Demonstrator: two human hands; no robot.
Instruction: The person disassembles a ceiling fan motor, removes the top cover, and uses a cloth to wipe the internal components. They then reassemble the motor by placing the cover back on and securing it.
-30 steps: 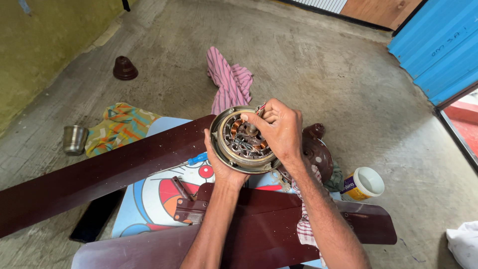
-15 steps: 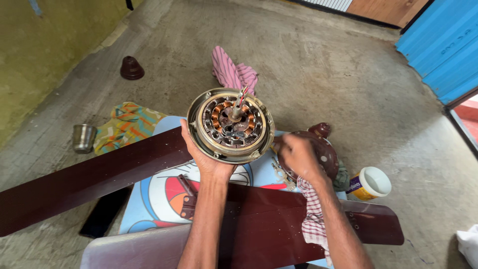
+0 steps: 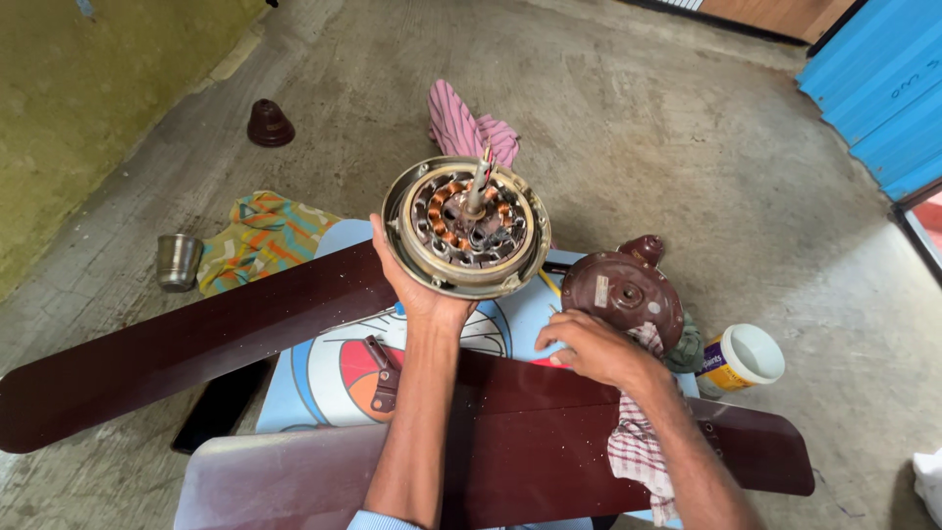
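Overhead, the left hand [image 3: 417,285] cups the ceiling-fan motor [image 3: 464,228] from beneath, copper windings facing up (easy inspection); the right hand [image 3: 594,348], fingers loosely spread and empty, rests at four o'clock beside the brown motor cover [image 3: 622,294].

I see a bare concrete floor [image 3: 687,147], dark brown cone cap [image 3: 270,124] far left, steel cup [image 3: 178,261] left, colourful cloth [image 3: 260,250] beside it, striped pink cloth [image 3: 461,128] far centre, white tub [image 3: 743,359] right, blue cartoon mat [image 3: 314,378] near, black phone [image 3: 224,405] near left.
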